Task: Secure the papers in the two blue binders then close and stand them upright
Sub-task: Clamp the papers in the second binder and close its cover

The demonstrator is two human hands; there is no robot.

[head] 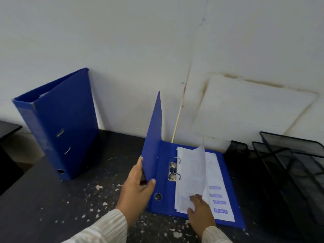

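Observation:
One blue binder (61, 123) stands upright and closed at the back left, leaning against the wall. A second blue binder (226, 176) lies open on the dark desk, its white papers (194, 174) on the metal ring mechanism (174, 171); the rings look closed. My left hand (138, 183) grips the raised front cover (154, 142) at its lower edge, holding it nearly vertical. My right hand (199, 209) pinches the lower corner of the top sheets, which curl upward. The bottom sheet shows blue stamped words.
Black mesh paper trays (287, 163) stand at the right against the wall. The dark desk (78, 204) has white chipped flecks near its front. A lower dark surface (8, 128) sits at far left. The white wall (157, 50) is close behind.

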